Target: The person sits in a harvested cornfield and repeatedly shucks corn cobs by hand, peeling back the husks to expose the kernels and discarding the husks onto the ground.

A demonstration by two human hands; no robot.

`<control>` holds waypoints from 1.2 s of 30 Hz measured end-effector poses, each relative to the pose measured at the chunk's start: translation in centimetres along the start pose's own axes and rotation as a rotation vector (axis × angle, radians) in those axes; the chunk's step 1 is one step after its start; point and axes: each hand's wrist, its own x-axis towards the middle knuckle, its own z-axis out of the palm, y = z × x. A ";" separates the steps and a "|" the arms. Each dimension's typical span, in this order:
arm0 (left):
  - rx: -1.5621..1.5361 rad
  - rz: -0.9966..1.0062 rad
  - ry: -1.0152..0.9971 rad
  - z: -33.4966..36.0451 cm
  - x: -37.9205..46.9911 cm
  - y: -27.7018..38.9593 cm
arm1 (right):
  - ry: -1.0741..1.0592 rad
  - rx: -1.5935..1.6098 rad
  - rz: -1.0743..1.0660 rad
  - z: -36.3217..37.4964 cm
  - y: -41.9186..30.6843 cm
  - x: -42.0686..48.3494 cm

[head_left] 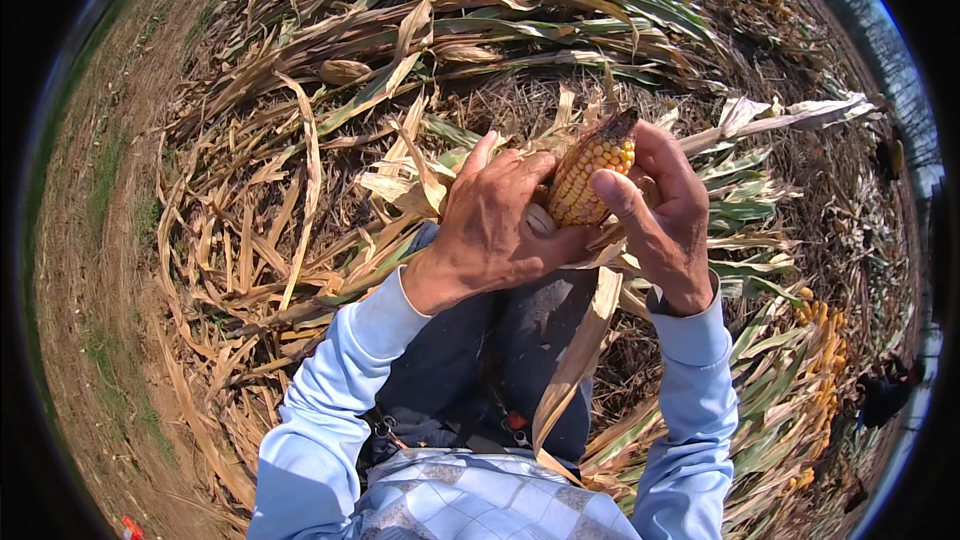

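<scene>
A yellow ear of corn (587, 181) is tilted between my two hands, its kernels bare on the near side and its tip dark and shrivelled. My left hand (495, 221) is wrapped around the lower end, where pale husk shows between the fingers. Thumb and fingers of my right hand (660, 202) press on the upper part of the ear. Dry husk leaves stick out around the base, and one long dry leaf (577, 367) hangs down over my right thigh. The butt of the ear is hidden by my left hand.
Cut corn stalks (540, 22) lie in a thick band ahead, with an unhusked ear (345, 73) at left. More dry leaves (247, 255) cover the ground. Husked ears (825, 360) form a pile at right. Beyond it is another person (885, 394) in dark clothing.
</scene>
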 end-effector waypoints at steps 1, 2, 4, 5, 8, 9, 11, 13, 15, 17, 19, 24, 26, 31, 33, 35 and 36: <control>0.029 -0.019 -0.002 0.0 0.0 -0.1 | 0.001 -0.049 0.009 0.2 0.4 0.1; -0.034 -0.042 -0.012 -0.1 -0.2 -0.3 | 0.015 -0.118 -0.089 0.4 0.9 0.2; -0.162 -0.183 -0.058 -0.2 -0.4 -0.4 | 0.047 -0.218 -0.137 0.5 1.5 0.0; -0.240 -0.236 -0.046 -0.4 -0.3 -0.4 | 0.057 -0.236 -0.140 0.5 1.7 -0.2; -0.822 -0.346 0.057 -0.6 0.0 0.0 | 0.022 -0.338 -0.191 0.0 2.1 -0.6; -0.959 -0.392 0.099 -0.9 0.3 0.0 | -0.009 -0.347 -0.163 -0.2 2.1 -0.8; -1.237 -0.471 0.275 -1.1 0.8 0.3 | -0.051 -0.414 -0.194 -0.9 1.9 -0.8; -1.188 -0.443 0.286 -1.6 0.8 0.5 | -0.100 -0.480 -0.231 -1.5 1.4 -0.4; -1.113 -0.379 0.229 -2.0 0.9 0.6 | -0.104 -0.560 -0.075 -2.7 0.3 0.5; -1.054 -0.344 0.192 -2.0 0.8 0.7 | 0.035 -0.671 -0.237 -3.0 -0.8 1.5; -1.014 -0.338 0.170 -1.8 0.6 0.7 | 0.081 -0.637 -0.472 -2.8 -1.9 2.2; -1.012 -0.297 0.189 -1.6 0.7 0.7 | -0.056 -0.498 -0.320 0.9 -1.9 1.4; -1.223 -0.350 0.180 -2.0 0.6 0.7 | -0.109 -0.274 -0.234 2.4 -0.4 1.9; -1.343 -0.413 0.167 -2.8 0.4 0.9 | -0.121 -0.255 -0.130 3.5 1.7 1.8; -1.313 -0.406 0.175 -2.8 0.4 0.9 | -0.088 -0.245 -0.142 3.7 1.6 1.6; -1.299 -0.360 0.207 -2.5 0.4 0.8 | -0.073 -0.373 -0.154 3.6 1.2 1.4; -1.283 -0.361 0.210 -2.4 0.4 0.8 | -0.080 -0.441 -0.150 3.5 1.1 1.5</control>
